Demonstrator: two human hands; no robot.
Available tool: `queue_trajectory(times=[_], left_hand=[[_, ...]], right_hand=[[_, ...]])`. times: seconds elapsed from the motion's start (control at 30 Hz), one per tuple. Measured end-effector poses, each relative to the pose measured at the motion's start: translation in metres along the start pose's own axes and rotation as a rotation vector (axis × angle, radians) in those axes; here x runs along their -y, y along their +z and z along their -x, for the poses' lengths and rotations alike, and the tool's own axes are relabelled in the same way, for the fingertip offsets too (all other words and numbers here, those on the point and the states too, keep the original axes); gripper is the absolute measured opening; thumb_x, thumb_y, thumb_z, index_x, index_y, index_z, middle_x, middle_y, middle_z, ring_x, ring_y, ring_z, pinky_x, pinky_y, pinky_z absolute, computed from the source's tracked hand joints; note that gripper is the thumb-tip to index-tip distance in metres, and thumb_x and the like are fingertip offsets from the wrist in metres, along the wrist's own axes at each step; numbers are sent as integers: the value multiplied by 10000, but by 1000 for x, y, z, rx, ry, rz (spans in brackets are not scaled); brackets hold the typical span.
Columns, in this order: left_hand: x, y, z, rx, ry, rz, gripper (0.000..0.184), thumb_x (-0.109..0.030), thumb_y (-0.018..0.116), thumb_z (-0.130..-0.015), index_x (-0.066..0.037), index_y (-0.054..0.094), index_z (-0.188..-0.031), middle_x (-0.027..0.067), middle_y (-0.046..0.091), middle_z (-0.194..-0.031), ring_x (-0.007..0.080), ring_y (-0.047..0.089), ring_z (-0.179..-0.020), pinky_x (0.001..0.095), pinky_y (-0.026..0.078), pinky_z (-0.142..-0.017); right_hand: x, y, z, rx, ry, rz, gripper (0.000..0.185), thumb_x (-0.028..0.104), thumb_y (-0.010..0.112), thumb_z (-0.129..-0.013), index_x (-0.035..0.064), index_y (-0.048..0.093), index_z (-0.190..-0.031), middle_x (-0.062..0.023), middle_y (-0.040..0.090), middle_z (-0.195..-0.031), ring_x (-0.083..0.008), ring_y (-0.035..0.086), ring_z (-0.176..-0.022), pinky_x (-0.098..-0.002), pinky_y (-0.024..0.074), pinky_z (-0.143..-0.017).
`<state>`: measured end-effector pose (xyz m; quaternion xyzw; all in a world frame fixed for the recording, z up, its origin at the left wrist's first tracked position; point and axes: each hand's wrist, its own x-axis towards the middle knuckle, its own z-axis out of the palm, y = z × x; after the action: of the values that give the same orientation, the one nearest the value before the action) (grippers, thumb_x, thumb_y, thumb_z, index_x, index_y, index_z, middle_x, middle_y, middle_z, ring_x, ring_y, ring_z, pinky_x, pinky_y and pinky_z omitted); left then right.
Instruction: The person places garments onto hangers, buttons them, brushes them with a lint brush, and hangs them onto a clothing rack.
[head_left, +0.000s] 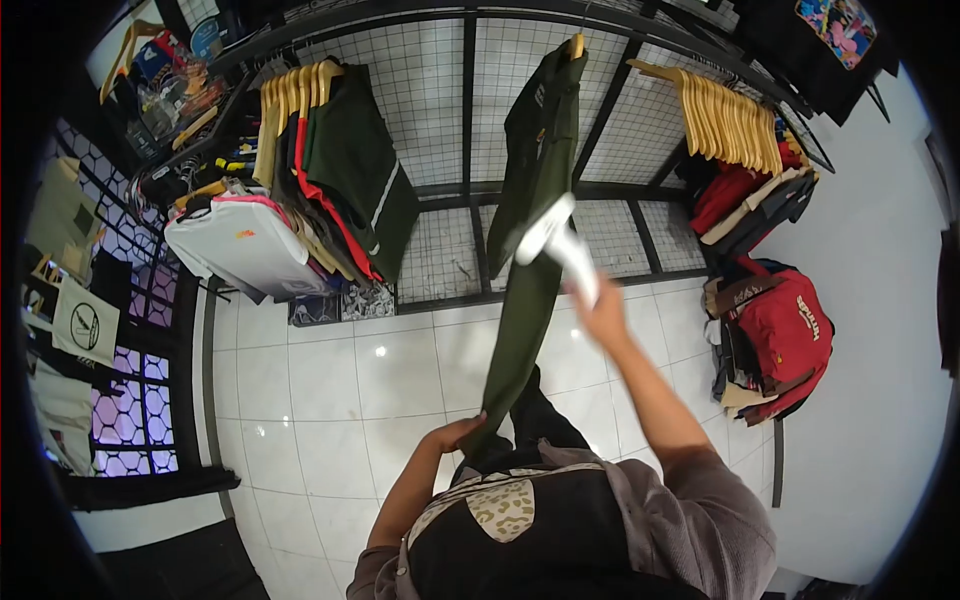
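Observation:
A dark green garment (530, 300) hangs from a wooden hanger (577, 46) on the black rack, its lower part drawn toward my body. My left hand (458, 433) holds the garment's lower end near my waist. In my right hand (603, 312) is a white handheld device (568, 250), gripped by its handle and slightly blurred. Its wide head lies at or just in front of the garment, about midway along it; whether the two touch I cannot tell.
Clothes on wooden hangers (300, 90) fill the rack's left side, with more hangers and clothes (730, 120) on the right. A red garment (790, 325) hangs by the right wall. Below is a white tiled floor (390, 370). Bags and fabrics hang at the far left.

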<state>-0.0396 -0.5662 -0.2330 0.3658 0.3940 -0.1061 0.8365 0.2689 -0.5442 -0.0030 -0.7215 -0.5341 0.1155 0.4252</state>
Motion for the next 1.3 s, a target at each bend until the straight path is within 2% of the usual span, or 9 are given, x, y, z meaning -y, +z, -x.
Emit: queue_trajectory(times=[0.07,0.13,0.27,0.5,0.67,0.83,0.97,1.03,1.3], left_hand=[[3,-1,-1,250,41,-359,395,-341,458,-910,-12,565,-1101,50,611,-950,105,555,-836,234,452,-730],[-14,20,22,305,83,-320,368,-374,443,-913,-48,593,-993,17,591,-876,82,522,-775,245,442,-687],[-12,32,17,466,363,-587,234,-315,495,-872,-106,478,-768,-24,452,-703,99,427,-659,275,384,-613],[-12,13,15,574,552,-321,183,-194,644,-745,-92,492,-746,-27,491,-759,70,458,-709,218,381,-620],[9,-6,30,436,204,-123,160,-214,632,-794,-85,549,-840,-28,514,-805,72,489,-723,223,421,-622],[43,-12,22,478,170,-21,172,-244,623,-811,-97,545,-853,-37,492,-808,56,488,-739,235,421,-621],[32,11,29,511,74,-42,170,-234,623,-810,-107,510,-802,-48,455,-761,50,461,-681,225,401,-576],[33,18,27,585,357,-128,195,-242,621,-816,-120,473,-778,-62,423,-721,29,423,-621,198,365,-520],[-7,15,57,680,167,629,201,-262,611,-839,-131,459,-825,-50,447,-698,45,430,-552,181,344,-466]], right_hand=[[-8,-22,-67,-393,-191,-95,199,207,572,-881,10,586,-861,-24,501,-569,-124,451,-489,-299,373,-467],[-32,-38,-118,-345,134,-525,259,254,561,-885,36,532,-749,24,430,-522,-52,353,-405,-258,279,-381],[-58,29,-113,-319,-20,-162,245,218,560,-844,16,511,-714,-17,443,-532,-130,432,-451,-328,340,-413],[-49,127,112,445,244,-220,184,171,546,-792,-6,551,-840,-136,566,-653,-209,540,-597,-379,434,-570],[-62,74,159,711,-23,-110,154,145,578,-737,34,555,-841,-176,580,-684,-308,599,-653,-385,467,-606],[-62,47,21,-345,-62,-157,202,168,583,-822,-31,549,-819,-191,578,-670,-345,577,-619,-388,432,-549],[-51,50,-46,-332,172,-243,204,172,535,-861,-22,536,-799,-121,538,-624,-217,508,-566,-367,394,-536],[-52,73,-48,-127,133,-184,243,207,553,-850,-19,529,-763,-126,534,-601,-223,510,-550,-383,386,-518],[-37,113,175,769,-23,-142,231,255,628,-753,74,618,-897,-161,638,-763,-350,616,-668,-431,490,-637]])
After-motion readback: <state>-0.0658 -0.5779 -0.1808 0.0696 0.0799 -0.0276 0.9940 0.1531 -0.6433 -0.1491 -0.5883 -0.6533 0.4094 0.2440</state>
